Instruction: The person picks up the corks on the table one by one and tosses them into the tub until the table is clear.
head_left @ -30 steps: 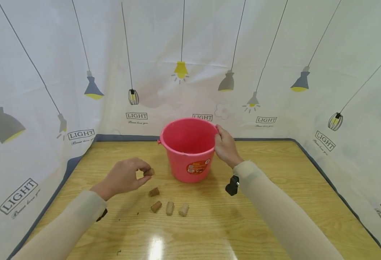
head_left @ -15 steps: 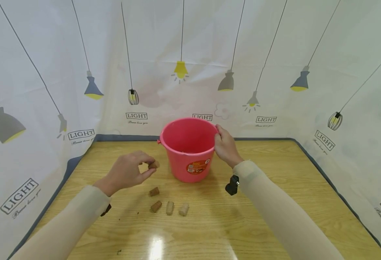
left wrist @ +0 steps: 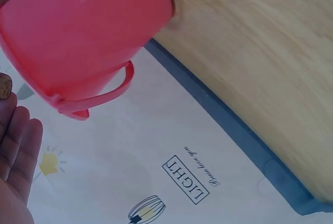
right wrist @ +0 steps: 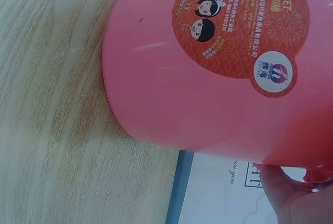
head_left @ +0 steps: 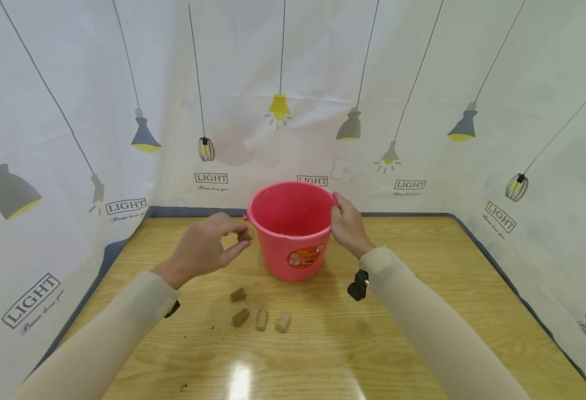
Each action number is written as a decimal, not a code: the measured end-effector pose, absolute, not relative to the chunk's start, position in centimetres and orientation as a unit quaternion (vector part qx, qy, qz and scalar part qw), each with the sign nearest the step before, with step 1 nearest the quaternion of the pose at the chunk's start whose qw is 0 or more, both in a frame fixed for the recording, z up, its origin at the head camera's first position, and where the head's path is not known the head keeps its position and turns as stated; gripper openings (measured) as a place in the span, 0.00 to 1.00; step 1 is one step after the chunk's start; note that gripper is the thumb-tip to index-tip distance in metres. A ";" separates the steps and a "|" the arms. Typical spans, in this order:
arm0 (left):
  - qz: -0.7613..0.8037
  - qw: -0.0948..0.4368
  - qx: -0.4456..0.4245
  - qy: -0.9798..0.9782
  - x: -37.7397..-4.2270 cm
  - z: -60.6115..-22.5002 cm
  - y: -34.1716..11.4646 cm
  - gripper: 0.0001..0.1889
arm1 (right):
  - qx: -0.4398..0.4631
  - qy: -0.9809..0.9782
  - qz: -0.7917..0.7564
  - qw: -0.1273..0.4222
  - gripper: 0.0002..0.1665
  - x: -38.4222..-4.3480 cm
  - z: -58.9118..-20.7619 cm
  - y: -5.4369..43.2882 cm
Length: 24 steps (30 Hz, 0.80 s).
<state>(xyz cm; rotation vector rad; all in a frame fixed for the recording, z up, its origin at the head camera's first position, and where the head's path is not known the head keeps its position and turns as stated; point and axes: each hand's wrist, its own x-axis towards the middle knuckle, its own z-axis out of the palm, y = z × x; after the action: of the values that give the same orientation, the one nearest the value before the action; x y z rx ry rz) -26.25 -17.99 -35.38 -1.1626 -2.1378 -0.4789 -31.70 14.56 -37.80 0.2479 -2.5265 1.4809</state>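
Note:
A pink bucket (head_left: 289, 258) with a red label stands upright on the wooden table. My right hand (head_left: 349, 226) grips it at the right side of its rim; in the right wrist view the thumb (right wrist: 278, 187) lies by the rim. Just left of the bucket, my left hand (head_left: 205, 244) pinches a cork (head_left: 245, 236) between thumb and fingers, level with the upper bucket wall and outside it. That cork (left wrist: 5, 86) shows at the left edge of the left wrist view. Several more corks (head_left: 262, 320) lie on the table in front of the bucket. The bucket's floor is hidden.
The table (head_left: 423, 289) has a dark blue edge strip (head_left: 403, 214) at the back and sides. A white sheet (head_left: 293, 66) printed with lamps hangs behind it. The bucket's handle (left wrist: 112, 94) hangs at its far side. Small dark specks dot the tabletop at front left.
My left hand has risen and moved right and away from me with the cork, closer to the bucket's left rim. My right hand, the bucket and the corks on the table keep their places.

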 end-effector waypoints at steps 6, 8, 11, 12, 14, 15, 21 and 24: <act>-0.180 0.337 -0.438 -0.814 -26.5 -34.4 -16.7 0.11 | 0.084 -0.857 0.499 0.103 0.33 -31.8 -37.8 14.5; -0.176 0.337 -0.434 -0.817 -26.6 -34.2 -16.3 0.11 | 0.085 -0.856 0.498 0.105 0.33 -31.8 -37.9 14.5; -0.170 0.335 -0.427 -0.822 -26.7 -33.9 -15.7 0.11 | 0.088 -0.856 0.500 0.104 0.33 -31.8 -37.9 14.6; -0.170 0.334 -0.425 -0.824 -26.8 -33.8 -15.5 0.10 | 0.088 -0.855 0.501 0.104 0.33 -31.8 -37.9 14.6; -0.171 0.330 -0.420 -0.828 -26.9 -33.6 -15.1 0.10 | 0.090 -0.854 0.502 0.101 0.33 -31.8 -37.8 14.6; -0.173 0.327 -0.418 -0.829 -27.0 -33.6 -15.0 0.10 | 0.090 -0.854 0.503 0.099 0.33 -31.8 -37.8 14.6; -0.181 0.308 -0.413 -0.837 -27.4 -33.2 -14.1 0.09 | 0.088 -0.856 0.499 0.099 0.33 -31.7 -37.7 14.6; -0.176 0.300 -0.414 -0.841 -27.5 -32.9 -13.6 0.08 | 0.089 -0.857 0.499 0.100 0.33 -31.7 -37.8 14.6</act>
<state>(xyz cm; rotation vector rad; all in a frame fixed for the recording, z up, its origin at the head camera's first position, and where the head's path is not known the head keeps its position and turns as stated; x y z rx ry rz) -27.55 -13.65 -32.92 -1.1004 -2.2336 -0.4665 -31.69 14.65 -37.78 0.2627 -2.5324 1.4739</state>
